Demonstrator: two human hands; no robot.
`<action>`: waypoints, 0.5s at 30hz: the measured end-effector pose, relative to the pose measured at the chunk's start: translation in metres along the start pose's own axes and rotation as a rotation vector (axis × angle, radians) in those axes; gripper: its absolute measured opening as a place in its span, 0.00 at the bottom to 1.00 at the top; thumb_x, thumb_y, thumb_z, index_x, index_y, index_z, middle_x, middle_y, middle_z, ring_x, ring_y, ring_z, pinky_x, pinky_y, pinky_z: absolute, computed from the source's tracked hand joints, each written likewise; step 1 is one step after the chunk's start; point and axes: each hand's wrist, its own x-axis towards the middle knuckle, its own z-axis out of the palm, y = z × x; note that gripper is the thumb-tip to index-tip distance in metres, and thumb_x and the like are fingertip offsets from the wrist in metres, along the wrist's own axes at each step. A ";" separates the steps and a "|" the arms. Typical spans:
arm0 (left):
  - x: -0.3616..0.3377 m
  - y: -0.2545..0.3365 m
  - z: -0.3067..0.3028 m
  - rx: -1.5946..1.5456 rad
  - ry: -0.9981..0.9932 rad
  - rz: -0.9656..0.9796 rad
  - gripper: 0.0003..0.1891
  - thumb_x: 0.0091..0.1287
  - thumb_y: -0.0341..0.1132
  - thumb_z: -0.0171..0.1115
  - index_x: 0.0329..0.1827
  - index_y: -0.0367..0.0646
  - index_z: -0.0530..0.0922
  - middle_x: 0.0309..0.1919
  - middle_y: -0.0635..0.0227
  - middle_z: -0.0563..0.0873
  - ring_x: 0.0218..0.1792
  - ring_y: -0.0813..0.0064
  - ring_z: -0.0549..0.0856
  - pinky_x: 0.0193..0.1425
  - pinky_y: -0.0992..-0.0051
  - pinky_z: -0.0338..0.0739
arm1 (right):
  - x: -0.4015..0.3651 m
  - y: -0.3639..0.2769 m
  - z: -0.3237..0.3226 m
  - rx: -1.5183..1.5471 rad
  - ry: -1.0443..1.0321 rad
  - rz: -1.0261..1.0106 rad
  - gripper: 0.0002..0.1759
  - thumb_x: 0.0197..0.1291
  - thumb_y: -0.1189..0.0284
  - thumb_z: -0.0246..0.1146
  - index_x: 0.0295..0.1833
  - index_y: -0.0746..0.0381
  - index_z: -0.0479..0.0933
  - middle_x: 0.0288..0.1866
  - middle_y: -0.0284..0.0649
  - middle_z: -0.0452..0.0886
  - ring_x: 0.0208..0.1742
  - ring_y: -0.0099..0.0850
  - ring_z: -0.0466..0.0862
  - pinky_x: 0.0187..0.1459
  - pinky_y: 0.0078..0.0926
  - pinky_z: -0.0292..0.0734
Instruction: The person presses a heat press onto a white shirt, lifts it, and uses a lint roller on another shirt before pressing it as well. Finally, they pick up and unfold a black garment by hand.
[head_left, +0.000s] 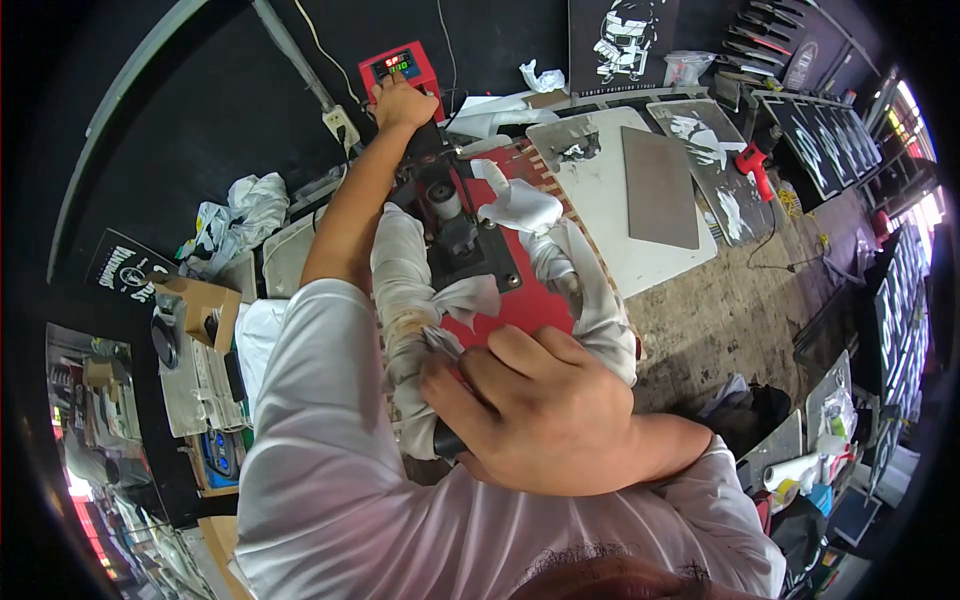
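My left hand (402, 105) reaches up to a red control box (432, 75) with a lit digital display, fingers stretched toward the buttons under the numbers. Nothing shows in that hand. Close to my chest, my right hand (545, 410) is closed round the handle (449, 441) of a heat press, whose black end sticks out beside the fingers. White cloth is wrapped round the press's left arm (405, 330) and right arm (600, 320). Between them lies the red top (508, 306) of the press, with dark metal fittings (460, 235) on it.
Right of the press is a pale table (590, 200) bearing a flat grey-brown board (660, 185). A red heat gun (757, 168) lies farther right with its cord hanging down. An open cardboard box (205, 310) and crumpled plastic bags (245, 215) are at left. A wall outlet (341, 127) is near my left forearm.
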 end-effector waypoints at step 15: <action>0.000 -0.002 0.007 0.009 0.081 -0.007 0.41 0.53 0.51 0.66 0.68 0.35 0.69 0.69 0.58 0.72 0.70 0.55 0.68 0.70 0.45 0.65 | -0.002 0.000 0.004 0.007 0.004 0.019 0.30 0.25 0.62 0.69 0.44 0.55 0.80 0.30 0.28 0.74 0.35 0.26 0.76 0.31 0.24 0.67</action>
